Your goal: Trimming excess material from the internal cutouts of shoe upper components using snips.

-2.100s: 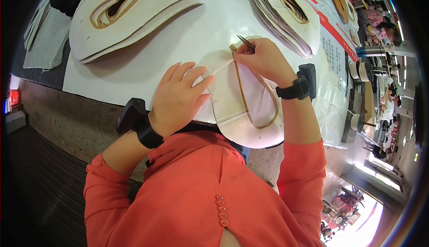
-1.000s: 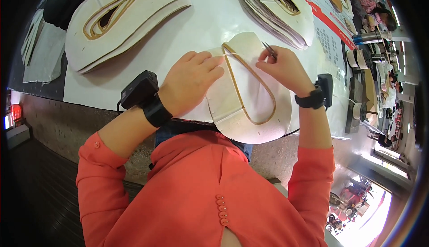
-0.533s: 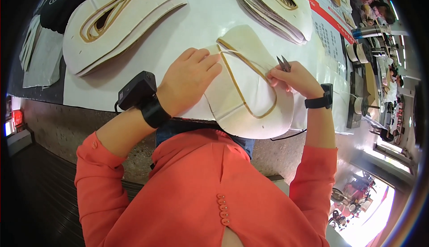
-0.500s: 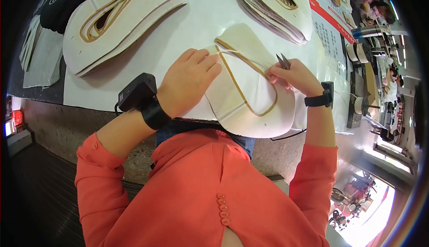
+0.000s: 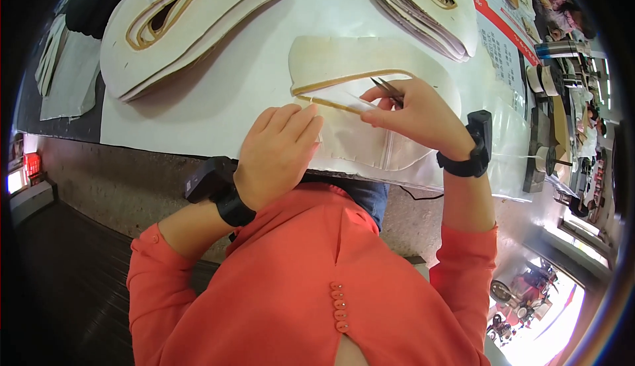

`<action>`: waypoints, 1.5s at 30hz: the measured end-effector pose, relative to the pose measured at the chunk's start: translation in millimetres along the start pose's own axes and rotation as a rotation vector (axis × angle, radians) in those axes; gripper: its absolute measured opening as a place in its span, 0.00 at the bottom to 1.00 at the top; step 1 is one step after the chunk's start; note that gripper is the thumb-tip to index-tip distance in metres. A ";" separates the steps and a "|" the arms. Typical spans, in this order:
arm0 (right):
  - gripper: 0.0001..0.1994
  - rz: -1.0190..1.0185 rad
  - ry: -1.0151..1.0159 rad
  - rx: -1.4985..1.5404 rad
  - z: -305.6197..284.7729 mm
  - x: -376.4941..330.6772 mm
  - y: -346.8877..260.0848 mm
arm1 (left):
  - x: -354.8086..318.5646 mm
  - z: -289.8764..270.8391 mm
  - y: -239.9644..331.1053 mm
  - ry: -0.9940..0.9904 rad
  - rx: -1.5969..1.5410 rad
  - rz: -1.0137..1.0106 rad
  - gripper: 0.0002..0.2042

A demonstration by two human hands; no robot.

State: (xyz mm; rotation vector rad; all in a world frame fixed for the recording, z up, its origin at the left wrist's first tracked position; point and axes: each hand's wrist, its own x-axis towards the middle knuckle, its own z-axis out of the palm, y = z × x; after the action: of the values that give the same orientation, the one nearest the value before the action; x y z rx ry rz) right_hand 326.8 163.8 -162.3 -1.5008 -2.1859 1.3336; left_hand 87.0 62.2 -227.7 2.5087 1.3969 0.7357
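Note:
A white shoe upper [image 5: 344,55] with tan edging along its opening lies on the table before me, its rounded end towards the right. My left hand [image 5: 274,151] is closed on its near left edge, fingers together; the thumb is hidden. Between the fingers of my right hand [image 5: 423,114] is a small pair of dark pointed scissors [image 5: 387,90], blades pointing up and left. The right fingertips are over the opening, by the tan edging of the near side. A short pale strand [image 5: 314,102] shows beside the left fingertips, at the opening's left end.
On the white-covered table [image 5: 159,128], a stack of similar uppers [image 5: 205,35] sits at left and another stack [image 5: 443,32] at back right. Thread spools [image 5: 546,80] stand along the right side. Black cloth [image 5: 99,2] and grey-white pieces [image 5: 73,75] lie far left.
The upper has turned and its opening now runs more crosswise. My right hand has moved left and nearer the left hand, with the scissors still in it.

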 end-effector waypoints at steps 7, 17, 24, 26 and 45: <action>0.17 0.177 0.042 0.258 19.2 6.0 -8.0 | -4.3 4.1 -1.0 0.046 -0.061 -0.017 0.22; 0.13 0.286 0.114 0.169 30.9 -19.0 11.3 | -3.7 3.9 1.5 0.060 -0.071 -0.045 0.21; 0.14 0.276 0.167 0.157 39.3 -17.7 19.4 | -3.3 5.4 1.5 0.071 -0.049 -0.039 0.22; 0.14 0.283 0.164 0.159 39.6 -17.9 19.2 | -4.0 5.8 2.4 0.055 -0.062 -0.051 0.21; 0.14 0.240 0.219 -0.060 43.5 -12.7 17.2 | 6.3 4.6 9.0 -0.040 0.009 -0.134 0.23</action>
State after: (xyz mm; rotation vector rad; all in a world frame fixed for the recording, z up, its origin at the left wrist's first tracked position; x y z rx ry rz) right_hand 319.1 130.2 -196.3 -1.8832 -1.9768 1.1099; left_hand 98.8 62.9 -226.1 2.3947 1.5393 0.6510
